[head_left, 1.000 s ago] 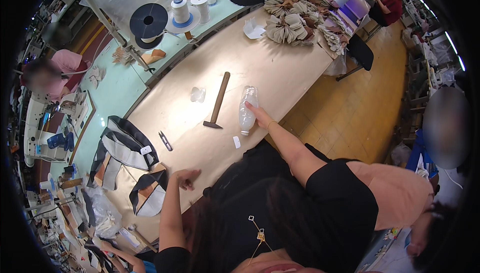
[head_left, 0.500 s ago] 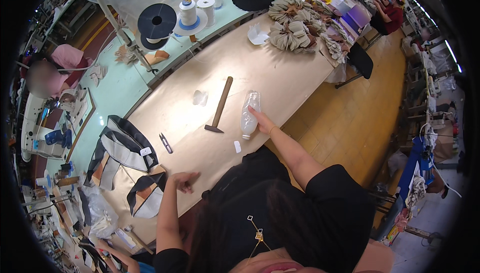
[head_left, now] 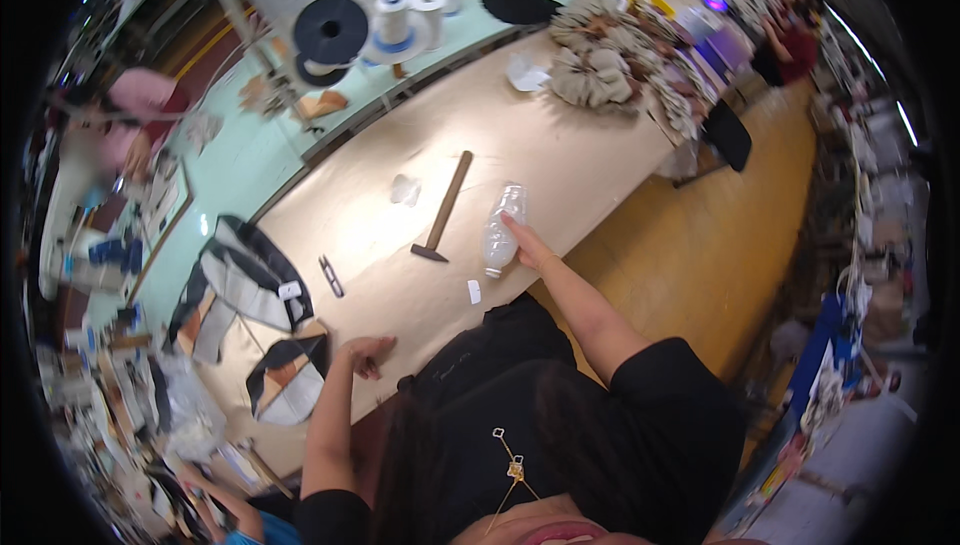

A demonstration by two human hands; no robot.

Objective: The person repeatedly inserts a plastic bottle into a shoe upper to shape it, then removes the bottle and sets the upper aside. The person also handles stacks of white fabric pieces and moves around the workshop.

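My right hand (head_left: 530, 243) is wrapped round a clear plastic bottle (head_left: 502, 233), which lies on the brown-covered table with its white cap toward me. Over the near table edge is my left hand (head_left: 368, 353), holding nothing, its fingers loosely bent and apart. A hammer (head_left: 447, 201) with a wooden handle rests left of the bottle, head toward me. Between the bottle's cap and my body lies a small white tag (head_left: 474, 291). Thread snips (head_left: 331, 277) lie beyond my left hand, near dark and grey cut fabric pieces (head_left: 250, 280).
A crumpled clear plastic piece (head_left: 405, 190) lies left of the hammer. Bundles of beige fabric (head_left: 592, 70) are piled at the table's far end. Thread cones (head_left: 393, 20) and a black spool (head_left: 331, 31) stand on the green table (head_left: 240, 170). Other people sit at left and far right.
The whole view has shifted and tilted slightly, with some blur. My right hand keeps its hold on the bottle, and my left hand stays over the table edge.
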